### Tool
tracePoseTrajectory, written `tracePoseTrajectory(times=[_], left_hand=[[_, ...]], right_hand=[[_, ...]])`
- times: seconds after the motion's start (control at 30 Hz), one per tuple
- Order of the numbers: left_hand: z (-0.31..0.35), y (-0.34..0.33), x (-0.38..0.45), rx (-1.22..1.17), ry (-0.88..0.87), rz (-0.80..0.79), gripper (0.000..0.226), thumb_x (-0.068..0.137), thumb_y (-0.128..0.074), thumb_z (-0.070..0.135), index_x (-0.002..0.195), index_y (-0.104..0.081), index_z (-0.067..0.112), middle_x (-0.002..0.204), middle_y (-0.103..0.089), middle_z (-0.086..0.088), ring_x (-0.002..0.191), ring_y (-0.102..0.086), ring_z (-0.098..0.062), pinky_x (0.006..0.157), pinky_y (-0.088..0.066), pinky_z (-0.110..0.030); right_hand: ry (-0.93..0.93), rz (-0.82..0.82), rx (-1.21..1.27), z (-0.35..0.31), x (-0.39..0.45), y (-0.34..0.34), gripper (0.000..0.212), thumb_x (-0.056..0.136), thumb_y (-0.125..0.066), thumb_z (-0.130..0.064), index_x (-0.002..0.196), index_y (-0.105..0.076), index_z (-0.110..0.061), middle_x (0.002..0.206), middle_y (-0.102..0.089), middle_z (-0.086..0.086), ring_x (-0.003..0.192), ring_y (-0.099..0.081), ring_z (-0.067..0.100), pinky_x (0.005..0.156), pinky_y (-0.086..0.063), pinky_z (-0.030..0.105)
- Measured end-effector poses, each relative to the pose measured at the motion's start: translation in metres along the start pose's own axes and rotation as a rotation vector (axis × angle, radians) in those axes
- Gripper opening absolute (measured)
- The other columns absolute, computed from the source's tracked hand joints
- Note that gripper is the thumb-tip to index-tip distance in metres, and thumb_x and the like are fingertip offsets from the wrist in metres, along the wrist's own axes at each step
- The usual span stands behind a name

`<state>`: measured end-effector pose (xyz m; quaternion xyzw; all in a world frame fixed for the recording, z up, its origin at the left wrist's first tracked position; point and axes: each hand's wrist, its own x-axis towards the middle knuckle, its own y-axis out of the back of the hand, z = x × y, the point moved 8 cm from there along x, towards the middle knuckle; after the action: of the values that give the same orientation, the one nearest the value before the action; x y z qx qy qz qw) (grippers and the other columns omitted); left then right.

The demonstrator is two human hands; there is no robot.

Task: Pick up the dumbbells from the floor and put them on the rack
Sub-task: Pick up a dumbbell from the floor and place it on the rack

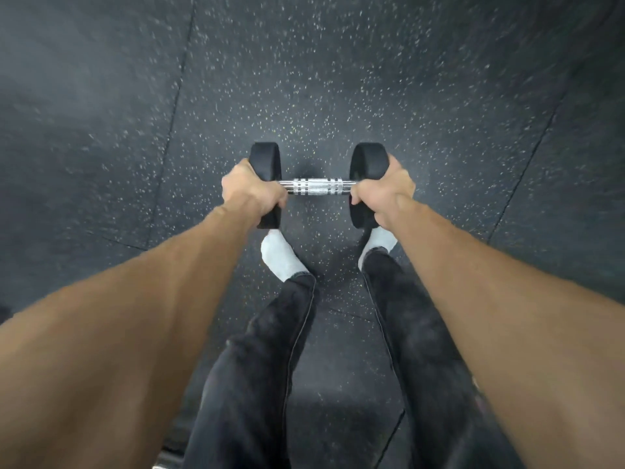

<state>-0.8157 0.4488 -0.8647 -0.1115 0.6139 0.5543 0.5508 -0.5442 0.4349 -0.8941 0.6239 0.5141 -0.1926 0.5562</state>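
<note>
Dumbbell (314, 186) between both hands' fingers (278, 198).

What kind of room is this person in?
Probably a gym. The floor is dark speckled rubber matting laid in tiles, and both hands, left hand and right hand, hold a black dumbbell with a shiny metal bar.

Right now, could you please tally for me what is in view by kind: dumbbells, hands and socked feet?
Dumbbells: 1, the dumbbell, black heads, silver handle
Hands: 2, left hand and right hand, each gripping one head
Socked feet: 2, left foot, right foot, in white socks
Total: 5
</note>
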Motion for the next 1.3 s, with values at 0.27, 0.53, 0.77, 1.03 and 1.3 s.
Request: tracePoseTrajectory(times=[0.27,0.53,0.77,1.03,1.3], left_hand=[[0.212,0.145,-0.195,0.113,-0.354,0.112,0.052,0.056,-0.09,0.017,0.1,-0.063,0.012,0.097,-0.065,-0.007,0.08,-0.06,-0.024,0.055,-0.045,-0.027],[0.443,0.284,-0.528,0.004,-0.956,0.307,0.05,0.05,-0.089,0.022,0.09,-0.064,0.005,0.079,-0.064,-0.005,0.059,-0.056,-0.016,0.046,-0.04,-0.023],[0.557,0.332,-0.826,-0.167,-1.418,0.249,0.041,0.042,-0.086,0.015,0.073,-0.059,0.014,0.079,-0.064,-0.001,0.066,-0.059,-0.014,0.047,-0.049,-0.025],[0.608,0.293,-1.084,-0.188,-1.811,0.304,0.044,0.045,-0.088,0.028,0.078,-0.068,0.006,0.082,-0.068,-0.007,0.072,-0.064,-0.021,0.052,-0.053,-0.029],[0.635,0.158,-1.236,-0.13,-2.069,0.085,0.049,0.028,-0.082,0.037,0.068,-0.07,0.011,0.074,-0.069,-0.002,0.063,-0.063,-0.015,0.045,-0.044,-0.021]], right_hand=[[0.263,0.154,0.24,-0.151,-0.158,0.215,0.075,0.057,-0.081,-0.003,0.127,-0.066,-0.024,0.112,-0.068,0.001,0.106,-0.063,0.024,0.076,-0.057,0.028],[0.67,0.573,0.535,-0.258,-0.426,0.54,0.083,0.056,-0.078,-0.002,0.136,-0.062,-0.018,0.116,-0.07,0.002,0.11,-0.063,0.025,0.075,-0.058,0.025],[0.864,0.88,0.779,-0.234,-0.65,0.766,0.06,0.05,-0.075,0.006,0.107,-0.071,-0.011,0.085,-0.067,-0.003,0.09,-0.062,0.025,0.06,-0.049,0.025],[0.965,1.181,0.837,-0.133,-0.808,0.946,0.048,0.049,-0.077,0.004,0.092,-0.069,-0.015,0.088,-0.068,0.001,0.078,-0.061,0.019,0.054,-0.046,0.022],[0.806,1.389,0.938,0.025,-0.846,1.054,0.038,0.052,-0.078,-0.001,0.086,-0.068,-0.014,0.086,-0.063,0.0,0.071,-0.055,0.012,0.044,-0.041,0.018]])
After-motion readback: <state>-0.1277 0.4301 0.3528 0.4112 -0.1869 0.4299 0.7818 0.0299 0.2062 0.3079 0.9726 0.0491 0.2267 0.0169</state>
